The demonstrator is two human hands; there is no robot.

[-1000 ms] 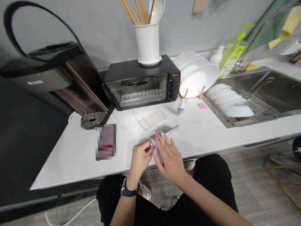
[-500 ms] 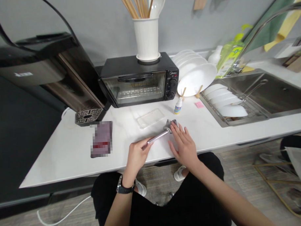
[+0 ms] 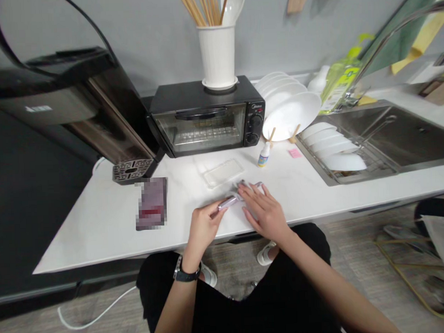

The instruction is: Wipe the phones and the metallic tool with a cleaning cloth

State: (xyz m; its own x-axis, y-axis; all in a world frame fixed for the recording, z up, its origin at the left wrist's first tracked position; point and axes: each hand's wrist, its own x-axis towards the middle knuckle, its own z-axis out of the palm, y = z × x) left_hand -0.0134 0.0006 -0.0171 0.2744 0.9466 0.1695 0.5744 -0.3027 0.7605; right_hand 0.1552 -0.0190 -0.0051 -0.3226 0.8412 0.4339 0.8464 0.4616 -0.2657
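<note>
A pink-edged phone (image 3: 233, 200) lies tilted near the front of the white counter (image 3: 100, 229). My left hand (image 3: 204, 225) is closed on its near end. My right hand (image 3: 264, 211) lies over its far part, fingers stretched out and pressing a small grey cloth (image 3: 240, 186) onto it. Most of the cloth and the phone's face are hidden under my right hand. A clear phone case (image 3: 222, 172) rests just behind the hands. A dark flat item (image 3: 151, 203), blurred out, lies to the left.
A black toaster oven (image 3: 205, 116) carries a white holder of chopsticks (image 3: 217, 52). Beside it are a small dropper bottle (image 3: 264, 154), a pink note (image 3: 295, 153), white plates on a rack (image 3: 289, 110), a sink (image 3: 395, 136) with dishes, and a black water dispenser (image 3: 74, 99) at left.
My right hand slid with the cloth out toward the phone's far end and then back toward the middle. My left hand kept hold of the near end throughout.
</note>
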